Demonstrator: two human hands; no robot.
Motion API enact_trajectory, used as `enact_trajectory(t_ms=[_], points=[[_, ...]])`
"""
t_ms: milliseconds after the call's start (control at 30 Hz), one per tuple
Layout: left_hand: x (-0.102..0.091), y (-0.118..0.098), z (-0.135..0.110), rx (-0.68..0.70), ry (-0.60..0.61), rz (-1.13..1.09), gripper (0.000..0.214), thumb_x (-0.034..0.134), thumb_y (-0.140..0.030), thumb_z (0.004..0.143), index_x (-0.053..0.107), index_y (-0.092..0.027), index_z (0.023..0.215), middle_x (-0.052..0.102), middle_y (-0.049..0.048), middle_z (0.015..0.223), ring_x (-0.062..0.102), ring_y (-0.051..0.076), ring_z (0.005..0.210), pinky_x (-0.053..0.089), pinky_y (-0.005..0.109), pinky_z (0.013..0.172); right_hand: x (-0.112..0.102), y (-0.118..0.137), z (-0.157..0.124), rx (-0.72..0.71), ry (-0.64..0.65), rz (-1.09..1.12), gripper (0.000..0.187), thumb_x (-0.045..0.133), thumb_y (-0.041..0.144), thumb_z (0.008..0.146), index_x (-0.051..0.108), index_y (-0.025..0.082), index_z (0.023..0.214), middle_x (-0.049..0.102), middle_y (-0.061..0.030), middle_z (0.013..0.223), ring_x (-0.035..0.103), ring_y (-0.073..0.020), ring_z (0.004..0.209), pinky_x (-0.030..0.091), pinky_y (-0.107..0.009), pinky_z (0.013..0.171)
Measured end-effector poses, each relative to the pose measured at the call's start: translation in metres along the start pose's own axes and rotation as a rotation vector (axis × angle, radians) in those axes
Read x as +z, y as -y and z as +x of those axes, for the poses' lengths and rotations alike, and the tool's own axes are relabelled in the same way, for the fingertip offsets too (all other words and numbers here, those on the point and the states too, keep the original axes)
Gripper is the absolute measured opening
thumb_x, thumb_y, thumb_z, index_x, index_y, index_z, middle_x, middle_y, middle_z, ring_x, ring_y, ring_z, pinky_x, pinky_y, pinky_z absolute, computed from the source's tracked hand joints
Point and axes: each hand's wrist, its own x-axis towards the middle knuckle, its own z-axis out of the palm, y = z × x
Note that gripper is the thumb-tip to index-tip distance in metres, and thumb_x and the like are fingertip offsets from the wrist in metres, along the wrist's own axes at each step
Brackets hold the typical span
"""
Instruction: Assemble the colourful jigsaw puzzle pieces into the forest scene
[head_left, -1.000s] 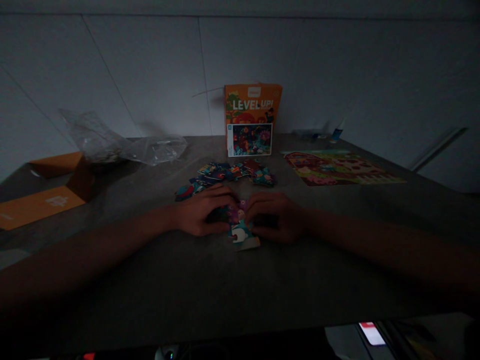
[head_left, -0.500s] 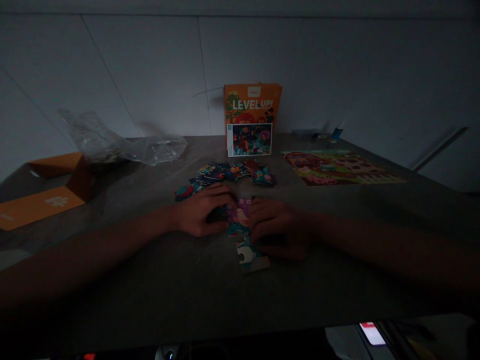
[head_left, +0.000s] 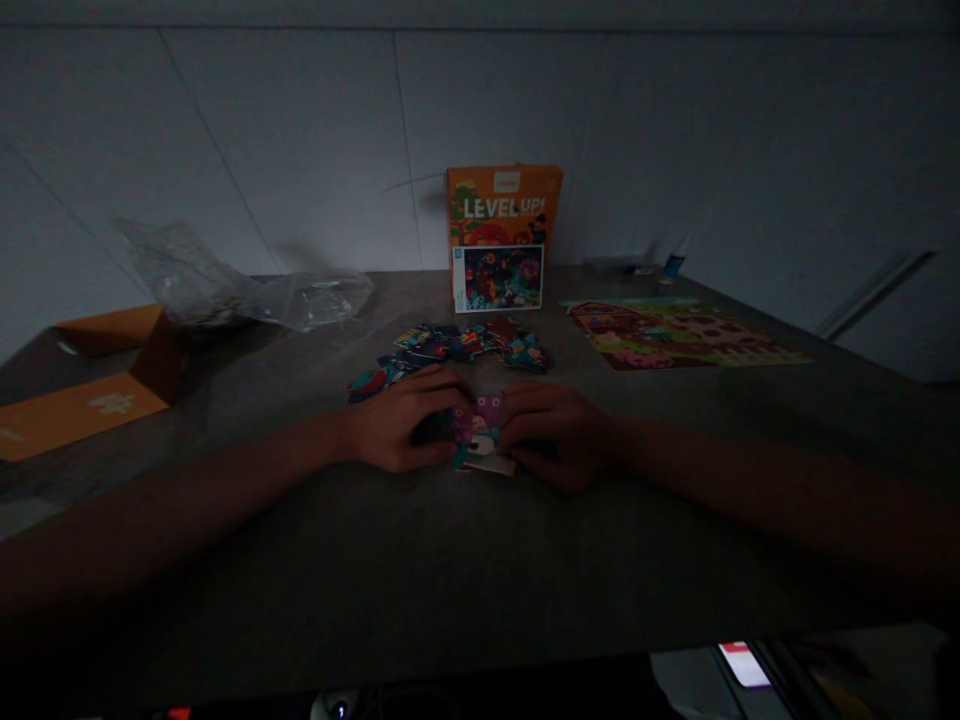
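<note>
Purple and teal puzzle pieces lie on the table between my hands. My left hand grips their left side, fingertips on top and thumb at the lower edge. In my right hand, a puzzle piece with a white shape and a pale lower edge is pinched, tilted over the lower part of the purple ones. Whether it is joined to them I cannot tell; the fingers hide parts of the edges. Just beyond sits a loose pile of puzzle pieces.
An orange puzzle box stands against the wall, a picture card leaning on it. At right lies a farm-scene puzzle, with a small bottle behind. At left are a clear plastic bag and an orange box part.
My right hand has brought the white-and-teal piece up and away from me, from below the purple pieces onto their lower part. My left hand has barely moved.
</note>
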Motion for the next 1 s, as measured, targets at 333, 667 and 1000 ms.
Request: enact_trajectory(t_ms=[333, 667, 1000], points=[[0.0, 0.0, -0.001, 0.006, -0.019, -0.023, 0.034, 0.062, -0.027, 0.091, 0.06, -0.017, 0.123, 0.062, 0.0148, 0.123, 0.06, 0.03, 0.117, 0.051, 0.046, 0.103, 0.005, -0.01, -0.003, 0.215, 0.066, -0.157, 0.012, 0.062, 0.018, 0.09, 0.071, 0.015, 0.097, 0.068, -0.0107, 0.097, 0.064, -0.0201, 0.088, 0.052, -0.033, 0.078], [0.007, 0.001, -0.004, -0.096, -0.242, 0.186, 0.018, 0.058, -0.023, 0.092, 0.065, -0.018, 0.107, 0.06, 0.0125, 0.123, 0.061, 0.026, 0.118, 0.054, 0.039, 0.1, 0.002, -0.003, 0.0, 0.038, 0.078, -0.212, 0.018, 0.055, 0.018, 0.095, 0.073, 0.017, 0.093, 0.069, -0.0074, 0.087, 0.061, -0.0183, 0.08, 0.049, -0.033, 0.073], [-0.019, 0.056, -0.018, -0.91, -0.825, 0.245, 0.019, 0.054, -0.013, 0.068, 0.069, -0.018, 0.079, 0.063, 0.0066, 0.093, 0.064, 0.024, 0.089, 0.051, 0.036, 0.086, 0.005, -0.024, -0.009, 0.446, 0.029, -0.366, 0.024, 0.06, 0.017, 0.09, 0.078, 0.012, 0.105, 0.075, -0.0147, 0.105, 0.068, -0.0258, 0.097, 0.055, -0.043, 0.089]])
